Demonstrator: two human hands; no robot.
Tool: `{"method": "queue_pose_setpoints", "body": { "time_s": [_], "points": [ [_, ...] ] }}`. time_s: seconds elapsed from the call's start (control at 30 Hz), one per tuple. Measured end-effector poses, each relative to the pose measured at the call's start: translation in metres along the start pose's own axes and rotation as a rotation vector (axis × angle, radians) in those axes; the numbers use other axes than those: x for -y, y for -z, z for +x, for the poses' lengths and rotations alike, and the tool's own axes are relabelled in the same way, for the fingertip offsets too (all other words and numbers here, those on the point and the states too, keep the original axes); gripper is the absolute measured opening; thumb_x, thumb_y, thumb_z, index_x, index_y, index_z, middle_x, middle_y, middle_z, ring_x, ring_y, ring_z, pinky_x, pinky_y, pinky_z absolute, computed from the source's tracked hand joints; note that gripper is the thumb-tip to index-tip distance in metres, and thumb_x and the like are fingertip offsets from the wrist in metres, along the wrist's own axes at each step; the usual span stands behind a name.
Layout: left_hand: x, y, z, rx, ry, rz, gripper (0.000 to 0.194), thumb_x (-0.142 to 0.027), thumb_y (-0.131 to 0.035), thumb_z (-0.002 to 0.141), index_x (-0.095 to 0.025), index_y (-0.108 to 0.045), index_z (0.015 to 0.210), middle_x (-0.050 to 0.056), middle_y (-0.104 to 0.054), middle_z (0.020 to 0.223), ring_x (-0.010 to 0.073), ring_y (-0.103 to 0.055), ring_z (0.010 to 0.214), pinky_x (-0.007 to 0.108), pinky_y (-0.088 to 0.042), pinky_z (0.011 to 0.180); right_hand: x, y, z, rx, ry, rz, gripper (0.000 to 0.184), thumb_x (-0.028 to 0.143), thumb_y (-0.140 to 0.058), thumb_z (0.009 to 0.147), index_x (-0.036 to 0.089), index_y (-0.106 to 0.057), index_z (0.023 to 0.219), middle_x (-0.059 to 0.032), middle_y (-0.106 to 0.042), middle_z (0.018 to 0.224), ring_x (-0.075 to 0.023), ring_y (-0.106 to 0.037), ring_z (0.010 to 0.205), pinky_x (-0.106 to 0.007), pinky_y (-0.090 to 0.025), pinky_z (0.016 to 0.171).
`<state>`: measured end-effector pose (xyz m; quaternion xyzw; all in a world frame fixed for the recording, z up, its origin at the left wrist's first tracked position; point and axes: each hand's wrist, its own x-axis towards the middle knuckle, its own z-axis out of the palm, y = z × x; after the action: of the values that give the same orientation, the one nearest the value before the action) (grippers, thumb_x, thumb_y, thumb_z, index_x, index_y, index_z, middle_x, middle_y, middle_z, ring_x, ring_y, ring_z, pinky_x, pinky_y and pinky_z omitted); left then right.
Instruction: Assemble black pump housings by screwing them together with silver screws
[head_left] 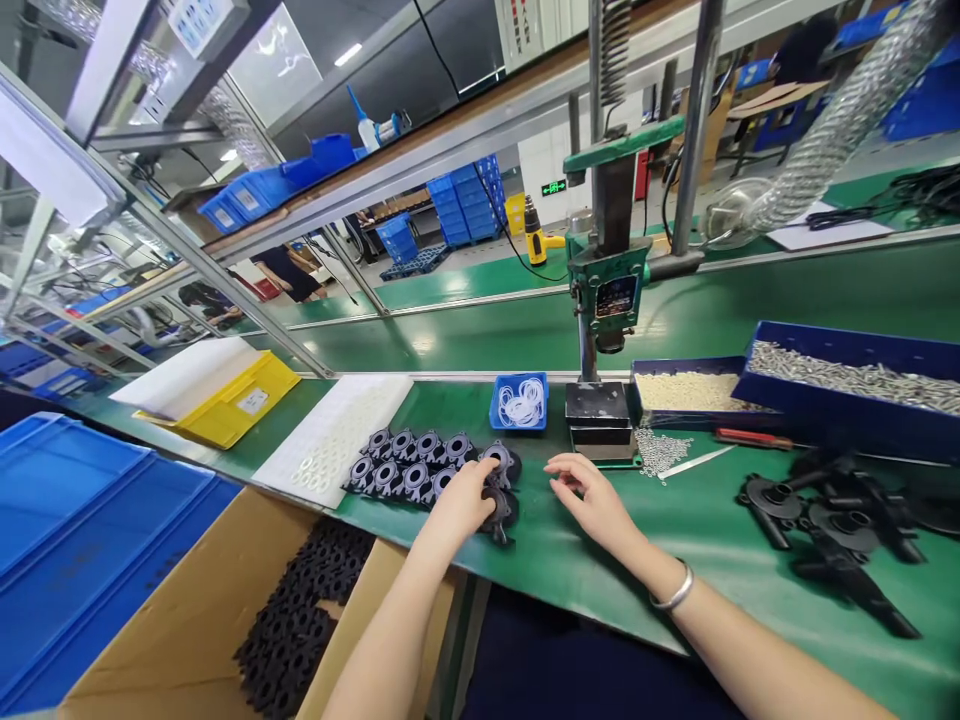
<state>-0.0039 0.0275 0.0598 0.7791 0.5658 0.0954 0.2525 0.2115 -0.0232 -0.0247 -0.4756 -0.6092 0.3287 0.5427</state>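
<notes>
Several black round plastic parts (409,462) lie in two rows on the green bench (697,520). My left hand (463,498) rests at the right end of the rows, its fingers curled over a black part (501,510). My right hand (589,492) hovers just to the right, fingers bent as in a pinch; what they hold, if anything, is too small to see. A small blue tray of white rings (521,402) stands behind the hands.
A green hand press (607,290) stands behind my right hand. Blue trays of white pieces (686,392) and metal screws (855,378) sit at right, with larger black parts (832,525). A white sheet (334,432), yellow bin (236,402), cardboard box of black parts (300,620) and blue crates (67,510) lie left.
</notes>
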Motion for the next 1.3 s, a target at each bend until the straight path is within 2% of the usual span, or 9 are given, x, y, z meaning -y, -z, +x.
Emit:
{"method": "queue_pose_setpoints", "body": {
  "time_s": [0.1,0.17,0.3,0.43,0.5,0.6,0.67,0.87,1.3],
  "points": [
    [-0.004,0.010,0.012,0.063,-0.001,0.131,0.059,0.003,-0.063,0.062,-0.022,-0.068,0.115,0.008,-0.070,0.103,0.0254,-0.069,0.097,0.036,-0.052,0.092,-0.009,-0.003,-0.004,0.028,0.004,-0.009,0.018,0.026,-0.051,0.094,0.021,-0.064,0.105,-0.0108,-0.058,0.115,-0.0169,-0.063,0.083,-0.035,-0.057,0.078],
    [-0.006,0.019,0.008,0.050,-0.003,0.186,0.054,-0.001,-0.065,0.068,-0.023,-0.067,0.117,0.008,-0.069,0.108,0.0248,-0.070,0.097,0.035,-0.053,0.091,-0.010,-0.004,-0.007,0.052,0.017,-0.032,0.019,0.026,-0.050,0.095,0.021,-0.064,0.107,-0.0108,-0.058,0.117,-0.0183,-0.064,0.090,-0.036,-0.057,0.082],
    [0.002,0.027,-0.024,-0.134,-0.056,0.243,0.036,-0.016,-0.049,0.093,-0.021,-0.058,0.127,0.012,-0.062,0.130,0.0235,-0.067,0.110,0.039,-0.052,0.097,-0.004,-0.009,-0.006,0.158,0.065,-0.190,0.029,0.031,-0.049,0.099,0.024,-0.059,0.125,-0.0106,-0.054,0.137,-0.0240,-0.052,0.128,-0.044,-0.046,0.108],
    [0.021,-0.015,-0.060,-0.242,-0.471,0.395,0.046,-0.028,-0.053,0.095,-0.016,-0.047,0.140,0.015,-0.052,0.147,0.0287,-0.047,0.138,0.049,-0.043,0.112,0.002,-0.020,0.008,0.358,0.169,-0.272,0.044,0.037,-0.041,0.104,0.027,-0.044,0.147,-0.0042,-0.040,0.156,-0.0225,-0.027,0.149,-0.047,-0.027,0.123],
    [0.029,-0.046,-0.068,-0.272,-0.542,0.485,0.057,-0.023,-0.053,0.095,-0.013,-0.036,0.148,0.016,-0.046,0.152,0.0306,-0.039,0.144,0.053,-0.043,0.111,0.002,-0.028,0.018,0.433,0.200,-0.284,0.048,0.039,-0.037,0.105,0.027,-0.038,0.151,-0.0019,-0.034,0.160,-0.0221,-0.018,0.152,-0.047,-0.024,0.124],
    [0.040,-0.079,-0.064,-0.379,-0.514,0.551,0.056,-0.012,-0.047,0.095,-0.010,-0.033,0.149,0.015,-0.048,0.151,0.0279,-0.039,0.144,0.052,-0.044,0.111,-0.005,-0.039,0.032,0.473,0.195,-0.299,0.050,0.041,-0.033,0.106,0.026,-0.034,0.154,-0.0014,-0.031,0.161,-0.0212,-0.016,0.152,-0.046,-0.024,0.124],
    [0.044,-0.086,-0.056,-0.413,-0.503,0.561,0.055,-0.011,-0.046,0.095,-0.010,-0.034,0.149,0.014,-0.049,0.150,0.0255,-0.039,0.144,0.051,-0.043,0.113,-0.011,-0.045,0.040,0.469,0.188,-0.313,0.051,0.042,-0.032,0.106,0.026,-0.033,0.154,-0.0013,-0.030,0.161,-0.0208,-0.016,0.152,-0.046,-0.023,0.125],
    [0.052,-0.078,-0.041,-0.444,-0.490,0.572,0.055,-0.014,-0.049,0.095,-0.008,-0.037,0.148,0.014,-0.045,0.153,0.0262,-0.034,0.147,0.049,-0.042,0.115,-0.019,-0.057,0.052,0.472,0.165,-0.312,0.052,0.042,-0.029,0.106,0.028,-0.027,0.156,0.0002,-0.024,0.163,-0.0203,-0.011,0.153,-0.047,-0.020,0.125],
    [0.051,-0.077,-0.045,-0.456,-0.478,0.516,0.048,-0.013,-0.048,0.095,-0.008,-0.045,0.143,0.015,-0.049,0.150,0.0272,-0.036,0.146,0.049,-0.045,0.114,-0.011,-0.064,0.048,0.474,0.088,-0.324,0.053,0.041,-0.031,0.106,0.029,-0.024,0.157,-0.0003,-0.020,0.165,-0.0200,-0.007,0.154,-0.049,-0.018,0.125]
  ]
}}
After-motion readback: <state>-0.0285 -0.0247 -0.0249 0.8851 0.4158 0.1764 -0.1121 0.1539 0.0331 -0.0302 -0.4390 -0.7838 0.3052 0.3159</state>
